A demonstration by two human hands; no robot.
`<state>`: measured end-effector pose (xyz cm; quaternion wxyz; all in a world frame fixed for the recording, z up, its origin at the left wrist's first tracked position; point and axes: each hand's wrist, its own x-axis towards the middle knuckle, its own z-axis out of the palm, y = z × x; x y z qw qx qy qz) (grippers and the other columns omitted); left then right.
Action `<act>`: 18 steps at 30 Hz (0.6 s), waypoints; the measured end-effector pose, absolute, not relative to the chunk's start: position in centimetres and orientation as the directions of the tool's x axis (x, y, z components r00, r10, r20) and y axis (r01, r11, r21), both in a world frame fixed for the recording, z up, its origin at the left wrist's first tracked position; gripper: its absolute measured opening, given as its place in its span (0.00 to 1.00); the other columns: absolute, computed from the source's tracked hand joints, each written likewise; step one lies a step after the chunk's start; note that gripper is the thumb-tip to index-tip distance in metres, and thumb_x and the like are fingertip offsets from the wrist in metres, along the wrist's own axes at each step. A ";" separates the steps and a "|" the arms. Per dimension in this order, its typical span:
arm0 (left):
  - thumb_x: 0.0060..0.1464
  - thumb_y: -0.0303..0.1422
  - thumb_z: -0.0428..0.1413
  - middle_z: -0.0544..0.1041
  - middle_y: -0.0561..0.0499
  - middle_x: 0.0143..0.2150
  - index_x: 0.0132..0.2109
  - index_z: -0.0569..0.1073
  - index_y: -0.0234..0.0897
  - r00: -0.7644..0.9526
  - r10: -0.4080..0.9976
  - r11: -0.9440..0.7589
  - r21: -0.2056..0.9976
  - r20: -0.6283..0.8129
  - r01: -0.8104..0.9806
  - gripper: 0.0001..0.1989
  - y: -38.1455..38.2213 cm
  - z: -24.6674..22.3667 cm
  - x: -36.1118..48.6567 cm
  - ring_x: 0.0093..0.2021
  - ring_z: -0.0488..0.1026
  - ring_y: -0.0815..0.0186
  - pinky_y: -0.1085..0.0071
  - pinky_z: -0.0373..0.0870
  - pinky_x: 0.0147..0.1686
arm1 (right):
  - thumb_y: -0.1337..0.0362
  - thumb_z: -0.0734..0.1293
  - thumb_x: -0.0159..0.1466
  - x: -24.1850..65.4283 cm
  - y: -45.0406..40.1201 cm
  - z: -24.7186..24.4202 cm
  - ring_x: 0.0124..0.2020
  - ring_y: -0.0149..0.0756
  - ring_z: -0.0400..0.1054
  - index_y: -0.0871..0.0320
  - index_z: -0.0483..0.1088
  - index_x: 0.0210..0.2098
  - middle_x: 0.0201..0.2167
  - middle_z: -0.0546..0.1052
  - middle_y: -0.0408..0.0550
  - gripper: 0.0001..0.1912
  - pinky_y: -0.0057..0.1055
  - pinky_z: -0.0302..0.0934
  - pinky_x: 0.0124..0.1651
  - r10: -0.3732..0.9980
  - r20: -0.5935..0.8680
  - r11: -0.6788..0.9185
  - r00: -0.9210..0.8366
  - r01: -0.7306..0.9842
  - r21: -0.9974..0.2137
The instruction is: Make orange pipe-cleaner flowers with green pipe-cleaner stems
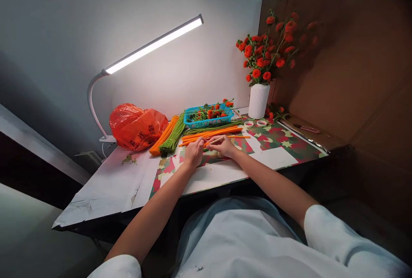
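- Left hand (194,153): fingers curled closed, contents unclear.
- Right hand (225,147): fingers pinching a slim pale stick (219,140).
- Seemingly fine two-handed work; next calls for steady fingertips.

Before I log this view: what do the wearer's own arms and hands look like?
Left hand and right hand: no gloves; no watch or bracelet visible. Forearms uncovered. Left sleeve and right sleeve: white, loose, ending around the elbows; no lettering visible. Fingernails and rings too small to judge.
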<state>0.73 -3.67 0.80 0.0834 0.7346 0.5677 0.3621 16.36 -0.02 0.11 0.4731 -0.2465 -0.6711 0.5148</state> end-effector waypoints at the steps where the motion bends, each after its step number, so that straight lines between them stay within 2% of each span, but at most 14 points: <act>1: 0.60 0.37 0.35 0.71 0.52 0.23 0.36 0.72 0.38 0.094 0.895 -0.342 0.537 0.436 0.771 0.21 -3.6 0.7 0.7 0.28 0.68 0.64 0.71 0.58 0.29 | 0.53 0.76 0.44 16.3 -0.1 0.0 0.24 0.32 0.68 0.62 0.75 0.24 0.21 0.75 0.45 0.17 0.29 0.63 0.29 0.813 0.390 0.364 -0.431 -0.145 -0.920; 4: 0.58 0.40 0.39 0.70 0.52 0.23 0.29 0.72 0.37 0.131 0.898 -0.369 0.556 0.420 0.745 0.21 -3.1 0.5 0.6 0.27 0.66 0.65 0.72 0.57 0.29 | 0.52 0.75 0.45 16.3 -0.1 -0.1 0.25 0.33 0.68 0.62 0.75 0.24 0.22 0.75 0.46 0.18 0.29 0.63 0.30 0.798 0.416 0.413 -0.435 -0.107 -0.904; 7: 0.55 0.45 0.43 0.67 0.53 0.21 0.23 0.69 0.36 0.194 0.905 -0.410 0.656 0.378 0.633 0.21 -2.6 0.2 0.6 0.24 0.63 0.67 0.72 0.56 0.27 | 0.51 0.75 0.46 16.6 0.3 -0.1 0.28 0.35 0.70 0.62 0.76 0.25 0.25 0.77 0.48 0.18 0.30 0.63 0.31 0.765 0.441 0.454 -0.469 -0.091 -0.886; 10: 0.54 0.48 0.42 0.62 0.54 0.19 0.21 0.64 0.37 0.171 0.917 -0.393 0.749 0.360 0.533 0.23 -2.2 0.1 0.5 0.22 0.59 0.69 0.72 0.54 0.25 | 0.49 0.73 0.48 17.2 0.9 -0.2 0.31 0.37 0.71 0.61 0.77 0.27 0.27 0.78 0.49 0.19 0.32 0.65 0.34 0.718 0.446 0.482 -0.534 -0.082 -0.873; 12: 0.54 0.49 0.41 0.61 0.55 0.18 0.20 0.62 0.37 0.154 0.914 -0.396 0.743 0.374 0.539 0.24 -2.3 0.2 0.2 0.21 0.57 0.69 0.72 0.52 0.24 | 0.49 0.72 0.51 17.7 1.2 -0.2 0.31 0.37 0.71 0.60 0.78 0.30 0.27 0.78 0.49 0.19 0.31 0.64 0.34 0.711 0.450 0.518 -0.541 -0.031 -0.855; 14: 0.55 0.48 0.41 0.60 0.55 0.17 0.20 0.62 0.37 0.195 0.899 -0.421 0.657 0.392 0.625 0.24 -2.5 0.6 -0.2 0.21 0.56 0.70 0.72 0.51 0.24 | 0.50 0.70 0.54 18.2 1.4 -0.3 0.30 0.36 0.70 0.60 0.78 0.32 0.28 0.78 0.49 0.18 0.30 0.62 0.32 0.701 0.488 0.597 -0.520 0.052 -0.801; 18: 0.57 0.42 0.43 0.65 0.53 0.17 0.21 0.68 0.37 0.336 0.857 -0.471 0.332 0.391 0.817 0.22 -2.9 1.4 -1.1 0.21 0.59 0.69 0.71 0.48 0.24 | 0.53 0.69 0.58 19.0 1.3 0.0 0.27 0.32 0.67 0.59 0.78 0.29 0.26 0.77 0.48 0.15 0.28 0.57 0.30 0.613 0.590 0.767 -0.526 0.218 -0.603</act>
